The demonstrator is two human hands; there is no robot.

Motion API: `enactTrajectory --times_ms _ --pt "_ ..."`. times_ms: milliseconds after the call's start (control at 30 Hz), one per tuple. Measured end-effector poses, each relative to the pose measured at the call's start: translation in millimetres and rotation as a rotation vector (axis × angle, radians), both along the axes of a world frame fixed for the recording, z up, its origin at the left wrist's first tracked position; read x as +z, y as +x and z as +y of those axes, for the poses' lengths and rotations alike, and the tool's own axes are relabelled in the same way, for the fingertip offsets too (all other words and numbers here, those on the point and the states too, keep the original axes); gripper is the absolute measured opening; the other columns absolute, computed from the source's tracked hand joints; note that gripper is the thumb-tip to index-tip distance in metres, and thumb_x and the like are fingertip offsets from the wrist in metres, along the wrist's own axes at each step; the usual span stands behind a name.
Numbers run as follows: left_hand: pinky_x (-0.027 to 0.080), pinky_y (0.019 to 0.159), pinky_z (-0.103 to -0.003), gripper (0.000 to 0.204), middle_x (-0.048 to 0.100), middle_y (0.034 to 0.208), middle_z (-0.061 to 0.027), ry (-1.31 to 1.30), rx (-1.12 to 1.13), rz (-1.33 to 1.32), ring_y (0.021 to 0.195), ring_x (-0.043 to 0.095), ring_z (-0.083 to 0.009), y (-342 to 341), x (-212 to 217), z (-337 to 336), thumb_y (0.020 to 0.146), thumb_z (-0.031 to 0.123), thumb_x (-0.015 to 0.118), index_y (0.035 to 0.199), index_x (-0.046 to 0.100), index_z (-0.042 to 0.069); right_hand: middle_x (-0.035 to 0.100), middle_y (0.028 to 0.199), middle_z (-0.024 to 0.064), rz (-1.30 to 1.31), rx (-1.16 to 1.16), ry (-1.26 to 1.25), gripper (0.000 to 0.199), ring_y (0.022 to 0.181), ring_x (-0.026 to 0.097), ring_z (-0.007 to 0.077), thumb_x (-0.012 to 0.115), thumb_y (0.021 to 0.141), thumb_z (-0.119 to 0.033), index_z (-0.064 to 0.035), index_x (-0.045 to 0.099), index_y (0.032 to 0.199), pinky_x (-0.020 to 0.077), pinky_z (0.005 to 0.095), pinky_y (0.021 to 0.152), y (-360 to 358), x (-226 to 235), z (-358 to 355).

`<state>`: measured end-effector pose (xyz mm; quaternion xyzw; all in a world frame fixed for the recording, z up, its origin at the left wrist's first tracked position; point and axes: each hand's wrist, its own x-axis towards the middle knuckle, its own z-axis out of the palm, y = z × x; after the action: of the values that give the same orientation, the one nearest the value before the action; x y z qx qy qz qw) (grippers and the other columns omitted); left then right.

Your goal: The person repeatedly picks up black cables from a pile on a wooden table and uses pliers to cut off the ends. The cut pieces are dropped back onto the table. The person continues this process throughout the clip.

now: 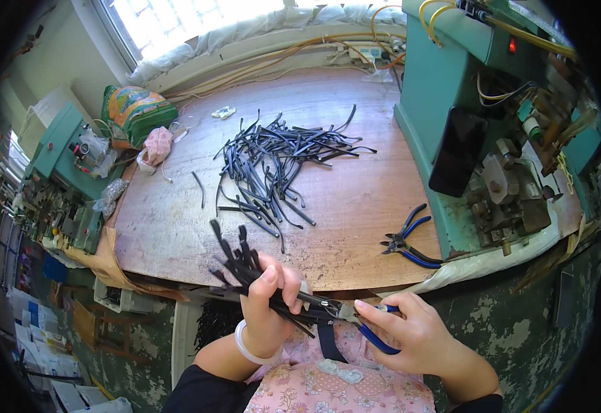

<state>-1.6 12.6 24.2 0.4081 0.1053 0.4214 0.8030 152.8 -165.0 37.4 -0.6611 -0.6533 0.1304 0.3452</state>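
My left hand (271, 303) is closed around a bundle of thin black strips that look like eyeglass temples (235, 265), their ends fanning out up and to the left. One temple in it points right, a small metal bit at its tip. My right hand (410, 334) grips blue-handled pliers (372, 337), whose jaws are at or very near that tip. Whether the jaws have closed on it is too small to tell. Beyond my hands, a loose pile of similar black temples (266, 165) covers the middle of the wooden table (162, 234). A single temple (198, 189) lies left of the pile.
Blue-handled pliers (410, 241) lie at the table's right. A green machine (438, 103) stands there, with a black phone (459, 151) against it. At left are another green machine (66, 151), a green-orange bag (135, 113) and a pink cloth (157, 146). Below the table edge sits a white bin (187, 330) of black pieces.
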Motion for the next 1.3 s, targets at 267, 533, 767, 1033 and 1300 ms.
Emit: enactTrajectory --times_ms 267,533,767,1033,1300 --pt "0.042 0.055 -0.025 0.022 0.054 0.068 -0.0073 -0.072 -0.019 0.089 0.055 0.047 -0.0135 -3.2 -2.9 8.2 0.097 0.025 0.054 0.084 0.049 0.009 0.055 0.105 0.0117 -0.024 -0.012 0.152 0.065 0.089 0.055 0.0267 0.079 0.069 -0.018 -0.017 0.062 0.132 0.0453 0.0371 0.077 -7.5 -6.1 15.2" --pt "0.048 0.091 -0.043 0.048 0.064 0.108 -0.017 1.007 -0.378 1.451 0.104 0.061 -0.0329 -176.9 -49.4 92.7 0.081 0.029 0.08 0.116 0.062 0.001 0.055 0.112 0.0138 0.041 -0.006 -0.001 0.069 0.094 0.057 0.0306 0.079 0.068 -0.019 -0.0158 0.061 0.134 0.0468 0.0408 0.085 -0.4 -34.2 11.4" --pt "0.047 0.099 -0.04 0.056 0.065 0.116 -0.0205 1.14 -0.154 1.418 0.113 0.06 -0.0347 -171.4 -41.5 101.7 0.085 0.037 0.073 0.124 0.061 0.0 0.055 0.112 0.0139 0.006 0.014 0.004 0.068 0.093 0.058 0.0302 0.079 0.068 -0.021 -0.016 0.061 0.133 0.047 0.0407 0.084 -6.7 -36.9 18.5" --pt "0.042 0.101 -0.051 0.028 0.061 0.125 -0.0166 1.467 0.72 1.156 0.121 0.055 -0.0336 70.4 -94.3 232.0 0.096 0.02 0.054 0.121 0.059 0.007 0.055 0.11 0.0138 -0.027 0.026 0.042 0.062 0.093 0.057 0.0308 0.079 0.073 -0.027 -0.0143 0.062 0.132 0.0464 0.0399 0.083 -18.1 -33.9 5.9" --pt "0.056 0.067 -0.039 0.03 0.069 0.093 -0.0124 1.651 0.478 1.231 0.084 0.07 -0.0289 86.7 -112.4 192.1 0.085 0.004 0.055 0.114 0.061 0.004 0.055 0.113 0.0155 0.033 -0.006 -0.035 0.062 0.097 0.056 0.032 0.078 0.076 -0.028 -0.0132 0.06 0.134 0.0458 0.04 0.087 -9.8 -49.5 -3.8"
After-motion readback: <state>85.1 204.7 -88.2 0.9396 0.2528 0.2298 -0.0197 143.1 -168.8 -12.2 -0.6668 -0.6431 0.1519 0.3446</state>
